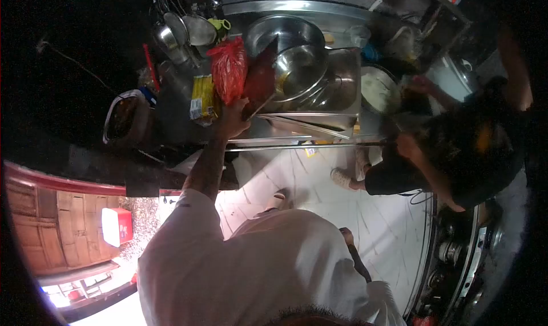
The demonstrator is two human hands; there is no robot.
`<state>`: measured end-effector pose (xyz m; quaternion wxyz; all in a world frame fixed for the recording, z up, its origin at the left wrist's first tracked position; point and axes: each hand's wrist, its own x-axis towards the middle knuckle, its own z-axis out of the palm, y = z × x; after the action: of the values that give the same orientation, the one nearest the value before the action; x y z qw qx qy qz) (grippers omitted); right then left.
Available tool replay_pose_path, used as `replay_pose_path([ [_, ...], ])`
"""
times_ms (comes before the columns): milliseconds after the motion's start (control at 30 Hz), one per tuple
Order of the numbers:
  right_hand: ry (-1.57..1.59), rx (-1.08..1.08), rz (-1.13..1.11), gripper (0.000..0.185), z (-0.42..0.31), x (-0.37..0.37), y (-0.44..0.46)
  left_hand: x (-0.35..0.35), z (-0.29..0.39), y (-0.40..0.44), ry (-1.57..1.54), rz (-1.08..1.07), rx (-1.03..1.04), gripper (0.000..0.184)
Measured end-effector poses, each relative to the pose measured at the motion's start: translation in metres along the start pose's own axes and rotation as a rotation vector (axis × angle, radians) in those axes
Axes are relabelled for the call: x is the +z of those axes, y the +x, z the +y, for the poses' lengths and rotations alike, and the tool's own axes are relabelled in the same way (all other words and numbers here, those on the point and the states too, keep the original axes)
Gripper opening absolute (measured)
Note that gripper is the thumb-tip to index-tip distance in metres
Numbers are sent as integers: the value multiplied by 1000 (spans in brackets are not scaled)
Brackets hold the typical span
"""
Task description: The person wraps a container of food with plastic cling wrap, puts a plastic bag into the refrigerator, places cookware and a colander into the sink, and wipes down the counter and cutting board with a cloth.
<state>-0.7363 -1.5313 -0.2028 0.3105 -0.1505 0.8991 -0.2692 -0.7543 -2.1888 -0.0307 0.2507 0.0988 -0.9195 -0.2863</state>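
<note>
Gently, I would move my left hand point(233, 122) slowly by the bottom of the crinkly red plastic bag point(229, 72) over the dark, flat surface point(178, 123), as I can't tell how open it or my low right hand point(346, 235) is, or what either holds.

Packet point(202, 98) left of bag point(229, 69)

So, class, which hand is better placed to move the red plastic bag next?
Probably the left: the left hand is right by the lower end of the red plastic bag, while the right hand hangs low, well away.
</note>
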Motion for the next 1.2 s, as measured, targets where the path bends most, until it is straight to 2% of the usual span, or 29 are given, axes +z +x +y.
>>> replay_pose_path([
  [33, -218, -105, -51, 21, 2, 5, 4, 3, -13, -4, -61, 14, -76, 60],
  [100, -266, -200, -13, 24, 9, 15, 3, 6, -40, -9, -128, 32, -146, 65],
  [133, 110, -48, 21, 27, 4, 17, -5, 3, -51, -10, -314, -29, -205, 64],
  [167, 108, -43, 24, 27, -1, 17, -5, 2, -63, -12, -500, -97, -269, 64],
  [200, -62, -135, 41, 27, 5, 21, -3, 0, -72, -7, -505, -101, -271, 64],
  [233, -232, -226, 53, 28, -10, 17, -6, -4, -80, -1, -356, -45, -203, 60],
  [300, 254, 270, 2, 29, -47, 3, -19, -13, -96, 21, -55, 66, -61, 53],
  [333, 263, 282, 23, 28, -53, 1, -20, -16, -105, 36, 96, 124, 13, 50],
  [400, 275, 296, 49, 27, -62, 0, -20, 12, -108, 80, 899, 69, -354, 45],
  [467, 527, 255, 78, 26, -49, 8, -22, -2, -101, 138, 1015, 205, -437, 41],
  [500, 533, 257, 86, 26, -52, 7, -23, -51, -89, 165, 471, 425, -70, 39],
  [533, 527, 292, 92, 25, -56, 3, -28, -57, -79, 182, 467, 424, -61, 39],
  [600, 525, 380, 116, 22, -61, 4, -33, -52, -65, 208, 831, 260, -229, 38],
  [633, 530, 386, 126, 22, -44, 16, -38, -47, -72, 214, 824, 257, -219, 38],
  [700, 939, 140, 209, 22, -17, 31, -50, -43, -79, 221, 814, 143, -313, 38],
  [733, 451, 216, 169, 27, -44, 8, -62, -37, -84, 225, 806, 103, -344, 39],
  [767, 446, 224, 173, 27, -34, 9, -67, -34, -84, 232, 806, 102, -552, 35],
  [833, 727, 250, 157, 32, -9, 26, -74, -43, -97, 245, 810, 100, -757, 31],
  [867, 694, 256, 175, 33, -7, 27, -76, -53, -127, 247, 346, 348, -1044, 27],
  [933, 525, 323, 146, 33, -9, 20, -84, -76, -111, 234, -144, 592, -1274, 24],
  [967, 387, 374, 101, 32, -14, 14, -83, -90, -90, 216, 122, 525, -951, 23],
  [1000, 390, 356, 96, 32, -22, 8, -77, -112, -53, 209, 376, 451, -622, 23],
  [1033, 440, 396, 97, 29, -19, 4, -69, -129, -31, 213, 389, 468, -621, 23],
  [1067, 490, 441, 94, 26, -3, 3, -63, -144, -13, 215, 326, 531, -528, 23],
  [1100, 674, 495, 110, 24, 26, 11, -53, -160, 2, 213, 268, 591, -437, 23],
  [1133, 855, 552, 136, 22, 56, 19, -44, -179, 14, 214, 65, 605, -258, 17],
  [1167, 955, 645, 62, 20, 76, 15, -26, -200, 41, 211, 91, 613, -231, 15],
  [1200, 826, 627, 45, 20, 62, 0, -14, -223, 75, 209, 123, 627, -206, 13],
])
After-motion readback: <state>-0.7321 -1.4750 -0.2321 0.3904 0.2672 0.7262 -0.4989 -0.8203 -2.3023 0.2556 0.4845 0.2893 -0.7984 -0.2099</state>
